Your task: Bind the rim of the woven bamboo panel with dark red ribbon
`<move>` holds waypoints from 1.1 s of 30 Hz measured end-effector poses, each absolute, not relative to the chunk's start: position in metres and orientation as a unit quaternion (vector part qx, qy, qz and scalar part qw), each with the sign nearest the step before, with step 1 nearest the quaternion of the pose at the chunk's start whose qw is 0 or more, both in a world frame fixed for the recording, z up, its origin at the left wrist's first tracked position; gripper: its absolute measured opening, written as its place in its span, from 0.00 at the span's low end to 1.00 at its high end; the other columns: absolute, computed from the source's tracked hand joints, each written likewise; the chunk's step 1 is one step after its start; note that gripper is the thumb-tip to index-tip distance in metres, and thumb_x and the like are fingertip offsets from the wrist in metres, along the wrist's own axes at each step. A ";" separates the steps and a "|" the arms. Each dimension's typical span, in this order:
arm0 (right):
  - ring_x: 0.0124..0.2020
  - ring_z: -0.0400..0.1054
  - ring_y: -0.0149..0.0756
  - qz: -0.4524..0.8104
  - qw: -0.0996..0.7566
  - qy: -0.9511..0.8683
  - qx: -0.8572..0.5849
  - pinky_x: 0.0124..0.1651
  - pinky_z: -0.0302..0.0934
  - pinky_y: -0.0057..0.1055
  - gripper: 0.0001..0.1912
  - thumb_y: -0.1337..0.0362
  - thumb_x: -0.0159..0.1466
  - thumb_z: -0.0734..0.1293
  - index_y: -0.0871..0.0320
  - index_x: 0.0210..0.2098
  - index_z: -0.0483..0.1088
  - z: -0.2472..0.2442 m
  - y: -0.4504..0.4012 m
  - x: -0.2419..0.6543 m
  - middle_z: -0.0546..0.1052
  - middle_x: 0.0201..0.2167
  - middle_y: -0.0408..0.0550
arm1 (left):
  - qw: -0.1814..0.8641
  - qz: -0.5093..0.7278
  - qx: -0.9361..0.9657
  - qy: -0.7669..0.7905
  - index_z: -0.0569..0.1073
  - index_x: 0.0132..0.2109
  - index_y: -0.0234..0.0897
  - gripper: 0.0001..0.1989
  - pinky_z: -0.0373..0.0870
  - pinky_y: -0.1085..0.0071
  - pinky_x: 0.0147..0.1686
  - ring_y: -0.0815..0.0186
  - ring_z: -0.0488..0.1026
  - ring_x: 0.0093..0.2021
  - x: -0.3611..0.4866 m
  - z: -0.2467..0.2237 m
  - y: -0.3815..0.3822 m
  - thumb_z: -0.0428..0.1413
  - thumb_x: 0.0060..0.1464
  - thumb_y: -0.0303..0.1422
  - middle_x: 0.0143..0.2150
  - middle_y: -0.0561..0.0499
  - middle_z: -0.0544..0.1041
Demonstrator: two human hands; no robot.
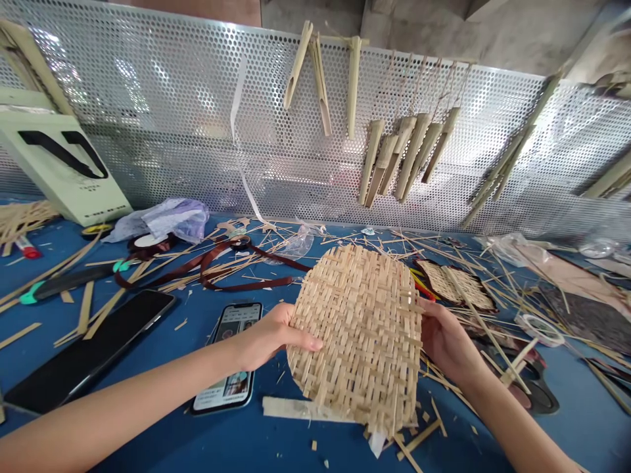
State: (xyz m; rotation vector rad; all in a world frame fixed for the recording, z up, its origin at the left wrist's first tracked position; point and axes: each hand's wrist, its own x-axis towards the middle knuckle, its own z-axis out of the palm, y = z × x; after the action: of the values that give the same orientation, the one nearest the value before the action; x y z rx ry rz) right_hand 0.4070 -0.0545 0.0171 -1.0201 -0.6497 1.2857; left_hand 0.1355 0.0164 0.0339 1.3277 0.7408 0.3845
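Observation:
A woven bamboo piece (362,328) with rounded corners is held up above the blue table, its face turned toward me. My left hand (279,336) grips its left edge, thumb lying on the front and the other fingers hidden behind. At the right edge, my right hand (448,341) holds it, with its fingers partly hidden behind the weave. Small strip ends stick out along the bottom, near a bit of white tape (377,442). Under the piece, a pale flat strip (300,408) lies on the table.
A lit phone (229,387) and a dark phone-like slab (93,351) lie left. Behind are brown ribbon (210,269), crumpled plastic (177,220) and scattered bamboo strips. At right sit a smaller woven piece (456,282), a tape roll (539,328) and scissors (539,387). Perforated metal (296,164) stands behind.

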 end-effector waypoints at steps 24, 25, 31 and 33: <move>0.45 0.68 0.49 0.564 0.632 -0.343 -0.406 0.48 0.64 0.39 0.12 0.57 0.50 0.73 0.55 0.33 0.76 0.029 -0.062 0.404 0.77 0.35 0.47 | 0.791 0.171 0.493 0.321 0.75 0.34 0.32 0.13 0.70 0.72 0.33 0.67 0.74 0.31 0.136 0.031 0.016 0.65 0.37 0.26 0.30 0.50 0.78; 0.46 0.68 0.49 0.568 0.628 -0.344 -0.405 0.49 0.63 0.39 0.12 0.57 0.51 0.73 0.56 0.32 0.76 0.029 -0.062 0.404 0.77 0.35 0.48 | 0.792 0.172 0.491 0.319 0.75 0.34 0.32 0.12 0.70 0.72 0.33 0.67 0.74 0.31 0.136 0.031 0.016 0.65 0.37 0.26 0.30 0.50 0.78; 0.45 0.68 0.50 0.572 0.630 -0.316 -0.420 0.50 0.62 0.41 0.11 0.57 0.51 0.72 0.57 0.31 0.76 0.024 -0.060 0.405 0.77 0.33 0.49 | 0.789 0.177 0.493 0.321 0.75 0.32 0.33 0.11 0.68 0.74 0.32 0.69 0.73 0.30 0.137 0.030 0.015 0.65 0.37 0.25 0.29 0.52 0.77; 0.45 0.68 0.50 0.580 0.627 -0.293 -0.430 0.49 0.62 0.42 0.11 0.58 0.50 0.71 0.57 0.31 0.75 0.023 -0.059 0.405 0.77 0.33 0.49 | 0.781 0.178 0.499 0.329 0.76 0.33 0.34 0.12 0.68 0.74 0.32 0.69 0.73 0.30 0.137 0.030 0.014 0.65 0.37 0.26 0.29 0.53 0.77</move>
State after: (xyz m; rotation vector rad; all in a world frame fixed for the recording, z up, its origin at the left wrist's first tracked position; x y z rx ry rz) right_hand 0.4054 -0.0592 0.0226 -0.9855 -0.6723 1.3294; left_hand 0.1373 0.0140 0.0304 1.0776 0.7116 0.3852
